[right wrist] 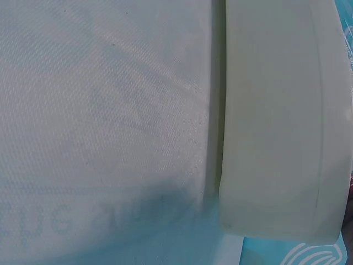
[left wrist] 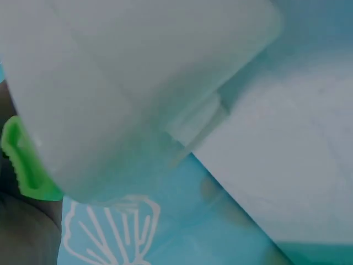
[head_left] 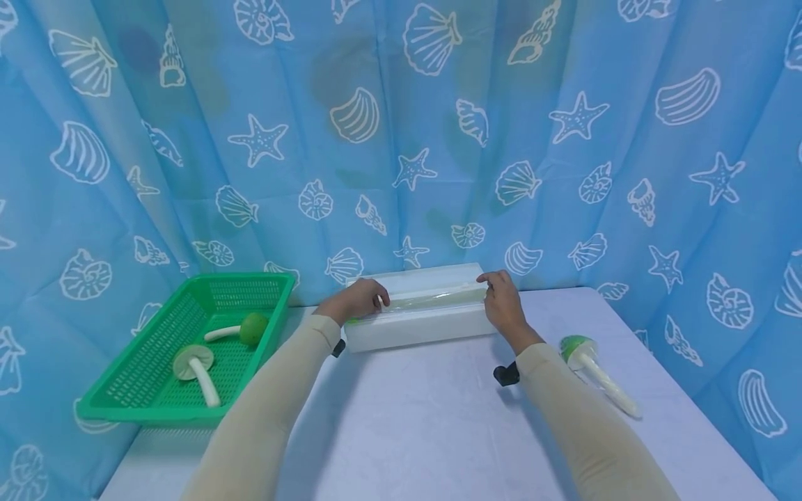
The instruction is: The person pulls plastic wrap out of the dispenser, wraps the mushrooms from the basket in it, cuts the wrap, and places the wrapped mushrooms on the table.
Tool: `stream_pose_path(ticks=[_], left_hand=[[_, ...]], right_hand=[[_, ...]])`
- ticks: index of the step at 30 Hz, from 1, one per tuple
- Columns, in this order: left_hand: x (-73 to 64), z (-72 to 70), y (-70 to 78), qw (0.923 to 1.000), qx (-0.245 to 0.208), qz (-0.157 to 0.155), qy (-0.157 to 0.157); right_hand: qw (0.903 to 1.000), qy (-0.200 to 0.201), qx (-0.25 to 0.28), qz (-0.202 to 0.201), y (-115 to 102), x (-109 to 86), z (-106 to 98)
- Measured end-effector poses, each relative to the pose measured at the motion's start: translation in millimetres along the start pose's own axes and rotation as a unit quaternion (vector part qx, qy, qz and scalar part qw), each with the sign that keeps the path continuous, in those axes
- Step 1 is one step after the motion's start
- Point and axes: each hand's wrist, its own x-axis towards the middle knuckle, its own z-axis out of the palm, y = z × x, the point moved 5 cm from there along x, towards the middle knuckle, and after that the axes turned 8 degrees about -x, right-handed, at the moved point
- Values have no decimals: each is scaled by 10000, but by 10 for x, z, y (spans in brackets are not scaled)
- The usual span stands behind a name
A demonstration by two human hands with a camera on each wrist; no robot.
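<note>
Left hand (head_left: 360, 300): bent over the left end of the white box (head_left: 420, 332), pinching the cling film (head_left: 434, 299) between curled fingers; the thumb was mostly hidden
Right hand (head_left: 505, 306): at the box's right end, fingertips bent in over the end of the film; whether they pinched film or cardboard I could not tell
White box: lay lengthwise along the far edge of the table (head_left: 401, 424), its lid raised at the back, the film stretched glossily between the hands
Green piece (left wrist: 26, 165): stuck out at the box's left end in the left wrist view, where the box's near face was blurred
Green basket (head_left: 153, 415): straddled the table's left edge; what bore its outer part was out of sight
First toy mushroom (head_left: 199, 369): lay near the basket's front wall, green cap turned partly away
Second toy mushroom (head_left: 246, 330): lay farther back, cap toward the basket's right wall
Third toy mushroom (head_left: 592, 365): lay near the table's right edge, just beside the right sleeve (head_left: 583, 424), with a shiny clear layer of unclear outline
Right wrist view: box and cloth filled it; the lettering was too faint to read
</note>
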Motion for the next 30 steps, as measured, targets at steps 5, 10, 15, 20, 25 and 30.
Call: stream_pose_path(ticks=[5, 10, 15, 20, 25, 30], left_hand=[[-28, 69, -14, 9989, 368, 274, -100], [-73, 153, -7, 9964, 566, 203, -596], [-118, 196, 8, 9924, 1004, 23, -705], [-100, 240, -7, 9913, 1067, -450, -627], [-21, 269, -52, 9925, 1117, -421, -259], [12, 281, 82, 9907, 1336, -220, -114]], right_hand=[[9999, 70, 91, -114, -43, 2, -7], [9998, 25, 204, 16, -35, -22, 25], [9992, 53, 366, 141, -63, -38, 53], [9991, -67, 416, 80, -124, -41, 41], [9998, -139, 147, -27, -110, -34, 35], [9997, -129, 17, -227, -116, -45, -14]])
